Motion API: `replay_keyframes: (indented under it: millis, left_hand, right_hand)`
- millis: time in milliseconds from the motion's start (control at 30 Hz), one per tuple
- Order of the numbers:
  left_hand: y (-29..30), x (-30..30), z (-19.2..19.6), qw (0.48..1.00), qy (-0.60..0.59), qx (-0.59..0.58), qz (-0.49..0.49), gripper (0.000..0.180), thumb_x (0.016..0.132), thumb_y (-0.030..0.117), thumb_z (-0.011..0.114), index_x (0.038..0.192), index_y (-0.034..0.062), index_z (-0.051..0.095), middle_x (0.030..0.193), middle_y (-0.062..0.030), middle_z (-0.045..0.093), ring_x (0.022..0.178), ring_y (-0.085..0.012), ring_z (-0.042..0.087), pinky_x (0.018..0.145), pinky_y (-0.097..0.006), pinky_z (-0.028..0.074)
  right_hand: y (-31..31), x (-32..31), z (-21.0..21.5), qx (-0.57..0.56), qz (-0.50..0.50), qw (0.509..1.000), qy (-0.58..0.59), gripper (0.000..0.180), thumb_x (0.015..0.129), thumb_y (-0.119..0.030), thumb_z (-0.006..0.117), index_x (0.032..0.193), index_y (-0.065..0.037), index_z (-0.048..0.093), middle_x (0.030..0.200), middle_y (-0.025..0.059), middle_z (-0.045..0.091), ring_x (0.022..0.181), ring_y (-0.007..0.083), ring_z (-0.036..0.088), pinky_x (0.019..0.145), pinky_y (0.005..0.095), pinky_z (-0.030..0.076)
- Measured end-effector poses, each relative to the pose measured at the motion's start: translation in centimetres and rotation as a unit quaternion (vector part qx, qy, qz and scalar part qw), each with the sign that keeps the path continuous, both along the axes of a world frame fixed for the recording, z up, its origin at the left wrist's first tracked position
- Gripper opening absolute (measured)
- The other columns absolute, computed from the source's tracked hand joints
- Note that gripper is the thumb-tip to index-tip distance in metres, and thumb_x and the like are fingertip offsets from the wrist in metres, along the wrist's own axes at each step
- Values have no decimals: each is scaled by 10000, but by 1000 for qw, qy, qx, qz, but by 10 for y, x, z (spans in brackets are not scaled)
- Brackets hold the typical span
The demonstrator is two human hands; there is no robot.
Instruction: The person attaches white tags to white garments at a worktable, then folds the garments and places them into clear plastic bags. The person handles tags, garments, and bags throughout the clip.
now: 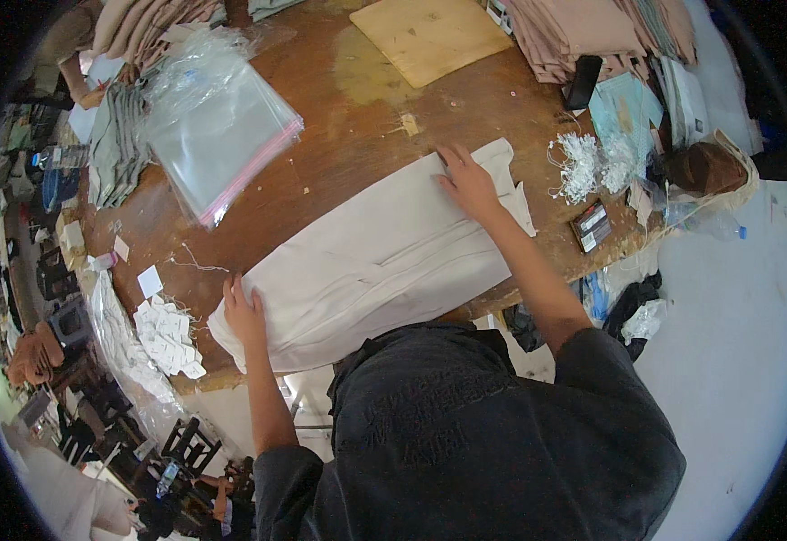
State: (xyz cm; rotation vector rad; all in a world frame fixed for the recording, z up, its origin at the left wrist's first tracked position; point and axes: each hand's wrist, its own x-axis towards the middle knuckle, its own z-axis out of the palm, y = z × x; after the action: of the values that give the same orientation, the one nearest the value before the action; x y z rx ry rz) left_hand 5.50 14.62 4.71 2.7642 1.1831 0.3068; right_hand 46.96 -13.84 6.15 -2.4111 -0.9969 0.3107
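Note:
A pale beige folded garment point(366, 257) lies slantwise across the wooden table in front of me, with creases along its near side. Its exact kind cannot be told from how it is folded. On its left end rests my left hand point(245, 314), fingers apart and lying on the cloth. My right hand point(470, 185) lies near the far edge toward the garment's right end, its fingers spread on the fabric. Neither hand grips anything. White paper tags point(168, 334) are heaped left of my left hand, and a thin white string point(199, 263) lies just beyond it.
Clear plastic bags point(222, 135) lie at the far left beside folded grey-green garments point(118, 144). Pinkish folded clothes point(574, 36) are stacked at the far right. A phone point(584, 81), white string bundles point(578, 167) and a small dark box point(591, 225) sit along the table's right side.

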Motion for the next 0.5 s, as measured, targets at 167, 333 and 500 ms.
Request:
replay_keyframes:
  millis: [167,333,500]
  left_hand:
    - [30,19,3,981,20,-193,15,175,820,119,662,989,75,674,1095,-87,637,1059,-334,560,882,-444,446]
    - [18,-13,5,995,-73,-52,-53,72,781,93,684,852,92,671,1091,-54,643,1093,-324,560,908,-436,442]
    - [-9,-38,-14,993,-58,-63,-80,138,805,92,666,941,80,648,1282,-88,580,1274,-359,464,1041,-462,373]
  right_hand:
    - [38,15,-20,-44,97,994,1,258,850,-111,634,1101,-74,587,1073,155,554,947,372,591,792,441,503]
    - [-22,-21,-8,38,67,994,-76,134,819,-34,633,946,-32,591,980,157,561,883,360,576,763,437,492]
    - [-66,-76,0,-40,92,988,-119,259,789,-81,665,1038,-54,598,1166,140,547,1039,346,547,852,474,461]
